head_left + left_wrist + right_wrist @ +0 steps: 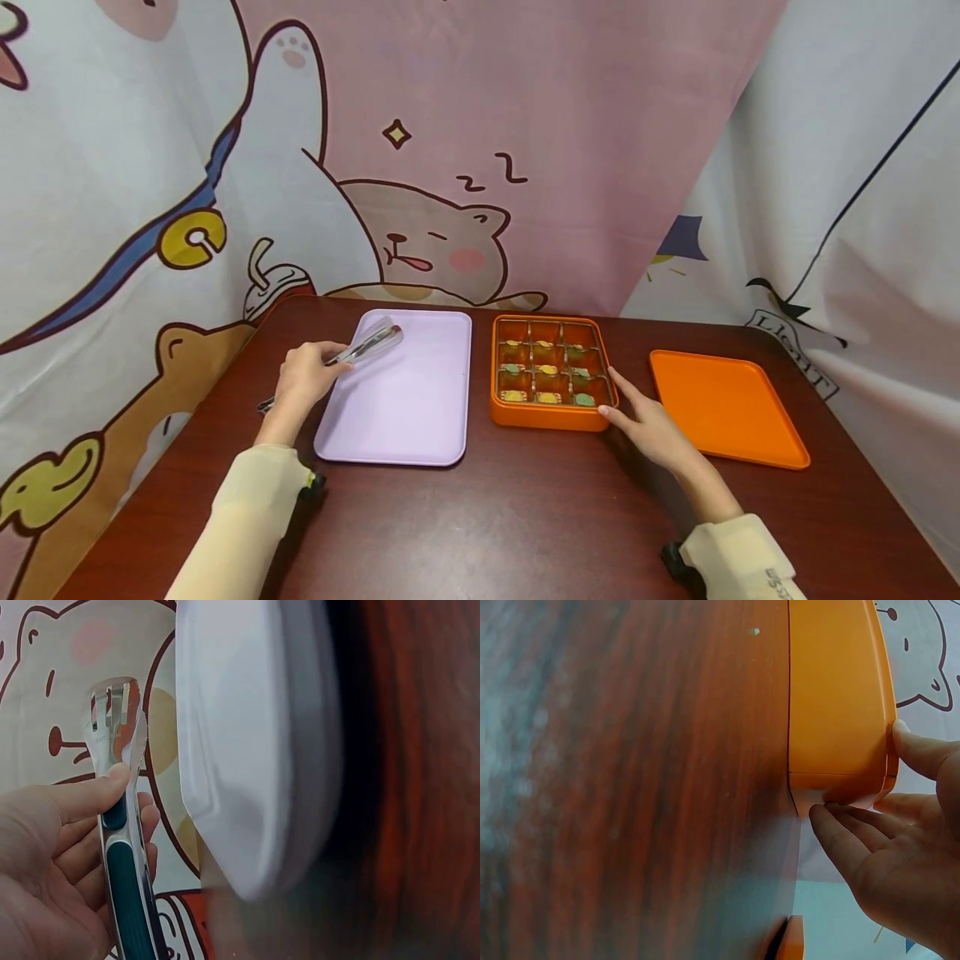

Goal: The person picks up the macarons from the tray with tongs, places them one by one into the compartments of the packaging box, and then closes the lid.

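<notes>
Tongs (365, 347): gripped in left hand (303, 377), tips over lilac tray (397, 417) near table's far-left edge
Orange box (550, 414): table centre, near-right corner touched by right hand (651, 425), fingers straight
Orange lid (723, 406): right side

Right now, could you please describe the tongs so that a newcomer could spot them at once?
On the dark wooden table lies a lilac tray. At its far left corner the left hand holds the tongs over it. They are the only metal thing there, with green grips.
</notes>
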Demonstrator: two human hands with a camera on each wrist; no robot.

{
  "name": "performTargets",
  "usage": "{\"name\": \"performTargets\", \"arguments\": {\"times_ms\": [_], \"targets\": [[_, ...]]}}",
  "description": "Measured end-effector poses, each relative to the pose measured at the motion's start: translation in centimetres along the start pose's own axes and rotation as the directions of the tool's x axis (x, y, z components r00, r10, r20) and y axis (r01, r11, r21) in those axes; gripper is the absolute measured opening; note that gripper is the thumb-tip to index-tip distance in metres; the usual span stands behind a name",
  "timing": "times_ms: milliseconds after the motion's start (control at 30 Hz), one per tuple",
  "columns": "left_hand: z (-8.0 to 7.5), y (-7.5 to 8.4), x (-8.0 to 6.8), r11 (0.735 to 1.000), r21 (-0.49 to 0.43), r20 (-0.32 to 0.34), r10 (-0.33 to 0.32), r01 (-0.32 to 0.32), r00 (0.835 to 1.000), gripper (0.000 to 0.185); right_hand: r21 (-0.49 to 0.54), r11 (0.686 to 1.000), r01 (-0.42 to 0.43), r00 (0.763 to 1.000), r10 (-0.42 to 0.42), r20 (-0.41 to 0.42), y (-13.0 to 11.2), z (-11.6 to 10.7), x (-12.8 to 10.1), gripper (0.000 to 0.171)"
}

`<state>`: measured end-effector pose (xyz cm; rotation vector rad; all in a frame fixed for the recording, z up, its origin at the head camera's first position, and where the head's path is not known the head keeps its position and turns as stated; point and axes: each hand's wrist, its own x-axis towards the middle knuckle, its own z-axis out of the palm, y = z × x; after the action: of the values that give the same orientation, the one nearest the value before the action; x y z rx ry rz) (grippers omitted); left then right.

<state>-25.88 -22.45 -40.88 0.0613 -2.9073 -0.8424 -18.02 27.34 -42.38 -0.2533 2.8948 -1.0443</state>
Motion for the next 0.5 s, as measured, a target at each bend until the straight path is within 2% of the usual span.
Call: {"name": "performTargets", "arguments": {"times_ms": [300,500], "targets": [[0.0,-1.0,-0.5,0.999,0.002,0.017,-0.042,0.042,0.999,0.038,0.005,1.000,0.004,1.000,-0.004,0.001,0.3,0.1,0.0,0.073],[0.1,-2.0,-0.8,0.999,0.010,0.041,-0.045,0.044,0.998,0.040,0.007,1.000,0.005,1.000,-0.005,-0.001,0.4,0.1,0.1,0.073]]}}
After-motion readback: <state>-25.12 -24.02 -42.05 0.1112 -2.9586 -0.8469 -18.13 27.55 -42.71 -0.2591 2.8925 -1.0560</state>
